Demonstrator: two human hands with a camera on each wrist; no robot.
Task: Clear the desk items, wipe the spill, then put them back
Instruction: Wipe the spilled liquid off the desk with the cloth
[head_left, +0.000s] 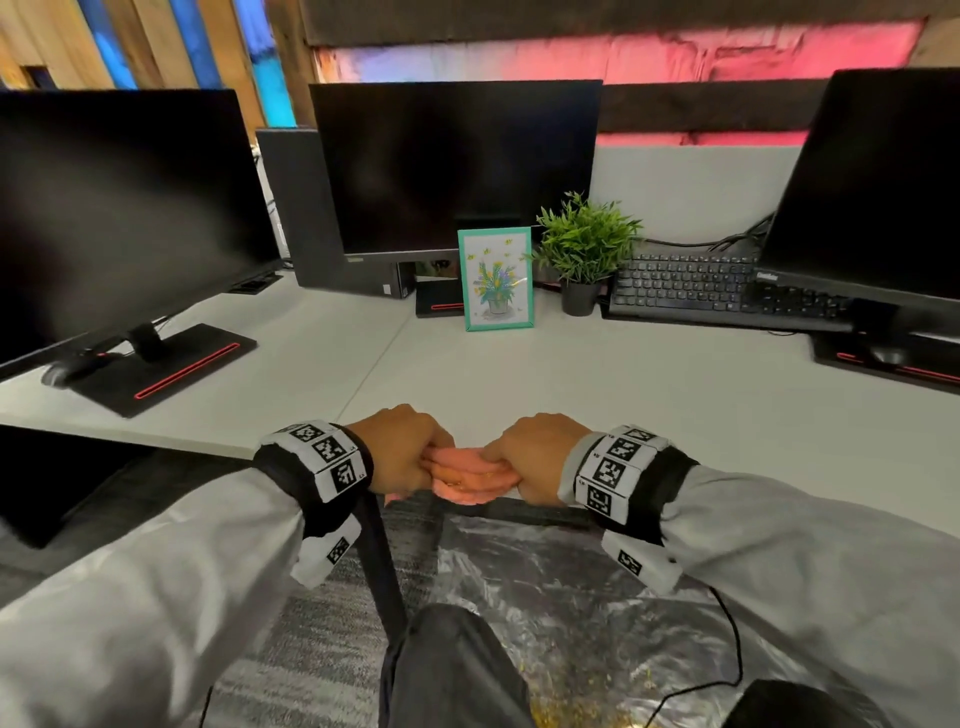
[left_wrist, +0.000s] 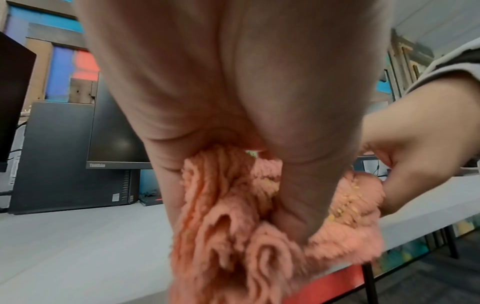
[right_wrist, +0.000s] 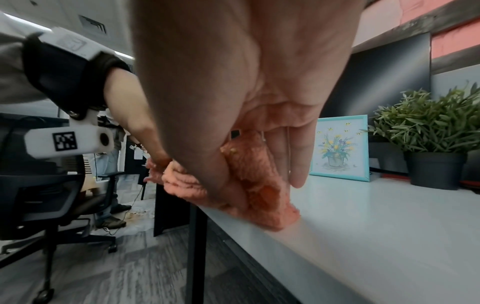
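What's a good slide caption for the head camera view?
Both hands bunch a pink cloth at the desk edge.

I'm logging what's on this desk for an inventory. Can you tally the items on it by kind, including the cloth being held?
Monitors: 3
Keyboards: 1
Computer towers: 1
Framed pictures: 1
Potted plants: 1
Cloths: 1, gripped by both hands
Total: 8

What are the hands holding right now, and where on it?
Both grip the bunched pink cloth: left hand one end, right hand the other, at the desk edge.
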